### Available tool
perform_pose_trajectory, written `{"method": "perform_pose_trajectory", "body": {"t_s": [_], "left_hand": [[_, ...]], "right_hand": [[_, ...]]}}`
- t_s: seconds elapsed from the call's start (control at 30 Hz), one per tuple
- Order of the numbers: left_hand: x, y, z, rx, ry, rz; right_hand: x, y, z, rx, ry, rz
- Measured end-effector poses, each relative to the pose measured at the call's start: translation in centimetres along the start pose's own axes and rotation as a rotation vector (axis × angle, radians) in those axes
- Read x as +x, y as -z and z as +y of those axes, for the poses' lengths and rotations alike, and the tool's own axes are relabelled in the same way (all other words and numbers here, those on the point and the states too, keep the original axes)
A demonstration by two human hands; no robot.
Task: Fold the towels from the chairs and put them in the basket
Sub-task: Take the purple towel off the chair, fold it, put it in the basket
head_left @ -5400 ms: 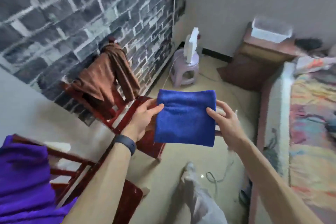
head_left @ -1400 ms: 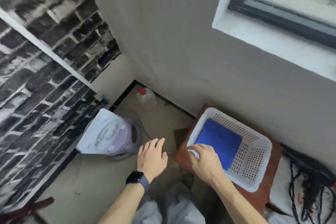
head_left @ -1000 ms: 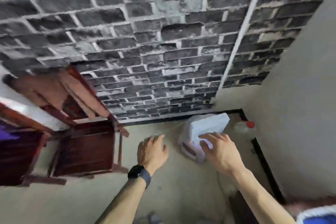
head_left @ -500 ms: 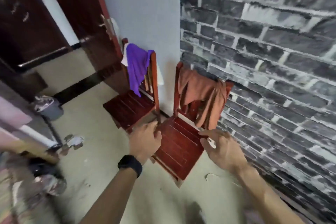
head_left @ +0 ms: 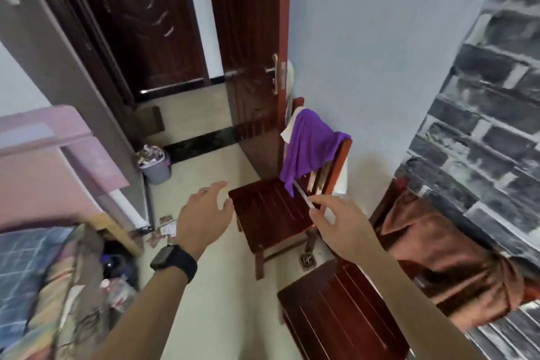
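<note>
Draping chair back, purple towel [head_left: 308, 149] beyond empty right hand [head_left: 340, 223] fingertips.

Both bare forearms are reaching forward, palms facing down. The left hand [head_left: 203, 213] is spreading its fingers loosely, empty, a dark watch [head_left: 172, 261] circling its wrist. The right hand [head_left: 340, 225] is likewise hanging unclenched, gripping nothing.

towel [head_left: 308, 149] on far chair [head_left: 271, 210] back, second towel [head_left: 447, 254] on near chair [head_left: 342, 310]

You wore a black smartwatch [head_left: 173, 261] on your left wrist. A ring [head_left: 203, 189] sat on that hand; both forearms were bare.
</note>
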State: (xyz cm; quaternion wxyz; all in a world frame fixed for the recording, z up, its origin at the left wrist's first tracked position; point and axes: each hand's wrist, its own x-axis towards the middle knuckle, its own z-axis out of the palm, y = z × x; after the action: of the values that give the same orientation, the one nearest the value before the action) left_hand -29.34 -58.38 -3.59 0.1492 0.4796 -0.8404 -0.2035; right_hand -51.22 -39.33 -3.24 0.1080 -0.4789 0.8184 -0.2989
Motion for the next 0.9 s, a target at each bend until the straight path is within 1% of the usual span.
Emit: {"method": "perform_pose_trajectory", "body": {"t_s": [0.07,0.17,0.27,0.33,0.4,0.47,0.63,0.73,0.9], "left_hand": [[4.2,0.4,-1.9,-0.008,0.002,-0.001],[10.7,1.1,-4.1,-0.006,-0.039,-0.034],[17.2,1.5,-5.4,-0.003,-0.106,-0.104],[21.2,1.4,-5.6,0.003,-0.188,-0.165],[24.8,0.8,-5.4,-0.016,-0.253,-0.234],[28.0,-0.1,-4.9,-0.045,-0.282,-0.299],[34.8,-4.9,-2.6,-0.066,-0.41,-0.427],[38.2,-8.7,-0.8,-0.04,-0.479,-0.515],[44.4,-13.8,2.7,-0.005,-0.577,-0.568]], "right_hand": [[3.9,-1.7,-0.4,0.042,-0.023,-0.019],[9.5,-4.2,-1.1,0.139,-0.142,0.001],[14.0,-6.6,-1.4,0.22,-0.298,0.037],[16.7,-8.1,-0.8,0.275,-0.411,0.07],[18.9,-9.2,-0.2,0.353,-0.526,0.122],[20.7,-10.2,0.7,0.389,-0.635,0.159],[24.4,-13.3,4.7,0.433,-0.886,0.214],[27.0,-14.6,7.1,0.455,-1.018,0.28],[33.0,-15.7,11.5,0.699,-1.19,0.446]]}}
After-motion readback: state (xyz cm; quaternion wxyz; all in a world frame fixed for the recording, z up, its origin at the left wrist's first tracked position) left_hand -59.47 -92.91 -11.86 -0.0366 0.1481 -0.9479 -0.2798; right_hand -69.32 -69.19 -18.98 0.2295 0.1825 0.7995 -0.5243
